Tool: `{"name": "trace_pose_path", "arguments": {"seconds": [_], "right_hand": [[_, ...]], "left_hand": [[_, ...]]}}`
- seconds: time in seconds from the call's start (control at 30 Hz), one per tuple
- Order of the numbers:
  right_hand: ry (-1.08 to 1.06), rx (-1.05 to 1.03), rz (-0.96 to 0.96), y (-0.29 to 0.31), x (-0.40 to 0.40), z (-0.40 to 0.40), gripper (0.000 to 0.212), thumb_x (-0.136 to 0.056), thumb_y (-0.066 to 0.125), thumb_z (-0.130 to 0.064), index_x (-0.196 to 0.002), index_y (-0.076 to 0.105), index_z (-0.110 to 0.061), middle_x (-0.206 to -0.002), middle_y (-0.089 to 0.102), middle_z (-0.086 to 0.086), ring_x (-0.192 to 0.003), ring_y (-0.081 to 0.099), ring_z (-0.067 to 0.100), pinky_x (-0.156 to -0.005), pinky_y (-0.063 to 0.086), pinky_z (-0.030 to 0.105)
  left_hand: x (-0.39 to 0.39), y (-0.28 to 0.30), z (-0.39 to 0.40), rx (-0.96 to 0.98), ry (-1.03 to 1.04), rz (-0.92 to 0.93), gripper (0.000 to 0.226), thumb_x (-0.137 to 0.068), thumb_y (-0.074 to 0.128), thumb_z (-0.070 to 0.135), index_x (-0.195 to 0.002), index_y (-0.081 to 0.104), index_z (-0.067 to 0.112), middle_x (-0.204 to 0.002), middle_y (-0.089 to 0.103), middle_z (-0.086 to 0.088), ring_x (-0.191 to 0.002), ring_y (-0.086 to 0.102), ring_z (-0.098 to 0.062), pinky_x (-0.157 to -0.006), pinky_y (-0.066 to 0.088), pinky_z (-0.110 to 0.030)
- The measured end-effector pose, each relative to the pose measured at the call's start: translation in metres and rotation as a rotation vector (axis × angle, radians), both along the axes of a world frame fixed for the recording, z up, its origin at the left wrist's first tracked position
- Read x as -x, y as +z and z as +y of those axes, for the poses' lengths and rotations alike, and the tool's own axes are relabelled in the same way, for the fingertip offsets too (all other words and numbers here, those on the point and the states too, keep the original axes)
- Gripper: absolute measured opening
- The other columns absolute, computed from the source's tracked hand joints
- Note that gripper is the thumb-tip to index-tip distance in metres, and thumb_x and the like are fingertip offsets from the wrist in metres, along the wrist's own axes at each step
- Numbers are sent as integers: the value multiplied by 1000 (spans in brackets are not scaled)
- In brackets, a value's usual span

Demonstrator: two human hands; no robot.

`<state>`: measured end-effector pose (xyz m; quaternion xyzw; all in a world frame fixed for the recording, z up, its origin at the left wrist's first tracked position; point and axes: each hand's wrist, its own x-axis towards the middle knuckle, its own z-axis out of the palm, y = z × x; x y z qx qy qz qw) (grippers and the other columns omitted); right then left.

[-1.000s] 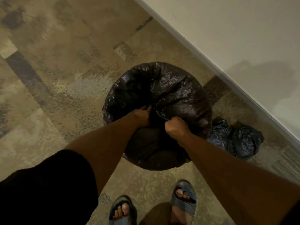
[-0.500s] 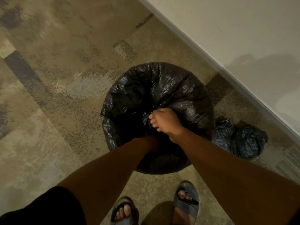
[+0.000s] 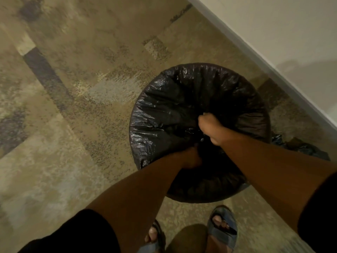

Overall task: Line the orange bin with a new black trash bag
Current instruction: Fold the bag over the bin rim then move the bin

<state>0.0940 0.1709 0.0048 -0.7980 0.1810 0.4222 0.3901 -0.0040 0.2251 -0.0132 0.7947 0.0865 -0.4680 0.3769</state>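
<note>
Right hand (image 3: pixel 209 125) fists crinkled glossy black bag (image 3: pixel 164 115) over the round bin; left hand's (image 3: pixel 191 157) grip hidden, can't tell.

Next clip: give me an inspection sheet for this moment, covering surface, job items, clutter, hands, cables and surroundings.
Surface: patterned beige carpet with darker patches.
Job's things: black trash bag stretched over the round bin's whole rim; no orange shows in this view.
Clutter: crumpled dark bag on the floor to the right of the bin, by the wall.
Hands: right hand fisted on bag film over the opening; left hand reaches lower into the bag, fingers hidden.
Cables: nothing seen.
Surroundings: pale wall with a baseboard; the person's sandalled feet at the bin's near side.
</note>
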Motion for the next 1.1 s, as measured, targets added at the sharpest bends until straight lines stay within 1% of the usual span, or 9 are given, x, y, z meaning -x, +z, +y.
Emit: {"name": "trace_pose_path", "arguments": {"seconds": [0.1, 0.2, 0.27, 0.4, 0.5, 0.63, 0.83, 0.93, 1.1], "right_hand": [[-56, -78, -26, 9, 2, -1, 45, -102, 35, -25, -142, 45, -7, -144, 49, 15, -127, 49, 34, -106, 43, 42], [-15, -114, -114, 20, 3, -12, 30, -99, 38, -21, -101, 65, -7, -105, 62, 12, -98, 59, 28, -75, 46, 30], [-22, -139, -154, 32, 4, -23, 29, -98, 40, -21, -79, 61, -15, -84, 60, 7, -79, 58, 23, -62, 42, 30], [-91, -133, -149, 41, 4, -48, 36, -100, 43, -23, -115, 61, 5, -112, 63, 26, -103, 58, 40, -90, 49, 48], [-96, -152, -94, 48, 4, -60, 39, -101, 45, -23, -126, 55, 5, -125, 59, 30, -120, 50, 49, -96, 46, 52], [-112, -267, -140, 65, 3, -67, 41, -97, 52, -31, -133, 59, -13, -138, 58, 8, -127, 53, 24, -110, 41, 41], [-155, -350, -334, 105, 9, -96, 17, -92, 56, -22, -87, 72, -28, -83, 78, -1, -81, 75, 14, -69, 59, 23], [-114, -199, -546, 123, 21, -116, 19, -93, 58, -22, -83, 70, -34, -76, 75, -2, -69, 72, 9, -62, 57, 25], [-75, 102, -652, 125, 56, -146, 28, -90, 66, -30, -112, 69, -14, -96, 71, 4, -87, 65, 19, -76, 42, 25]], "left_hand": [[-18, 27, 10, 21, 312, -97, 33, -98, 46, 7, -125, 58, -6, -124, 62, -25, -112, 59, -35, -91, 44, -33], [-36, 45, 22, 203, 629, -86, 23, -90, 47, -1, -96, 67, -9, -85, 68, -22, -69, 63, -26, -65, 52, -32], [-53, 56, 37, 305, 941, -21, 21, -94, 46, 5, -89, 66, 9, -85, 68, -9, -68, 64, -17, -60, 54, -27], [-73, 59, 69, 314, 1347, 5, 17, -96, 45, 19, -105, 59, 20, -103, 62, 1, -94, 58, -19, -84, 49, -33], [-73, 63, 64, 285, 1326, 74, 13, -96, 47, 19, -108, 54, 20, -96, 54, 6, -91, 53, -18, -93, 45, -35], [-62, 83, 47, 227, 1164, -44, 20, -99, 48, 17, -82, 56, 21, -86, 58, 4, -77, 58, -15, -69, 50, -26], [-4, 118, 61, -154, 1002, -754, 21, -94, 49, 24, -102, 68, 26, -81, 70, 1, -64, 64, -20, -57, 53, -35], [27, 128, 74, -323, 1033, -935, 18, -92, 52, 28, -105, 64, 30, -100, 63, 2, -80, 59, 0, -70, 49, -18], [66, 122, 83, -460, 1108, -622, 42, -91, 62, 43, -127, 52, 23, -121, 50, -6, -88, 58, -12, -76, 51, -31]]}}
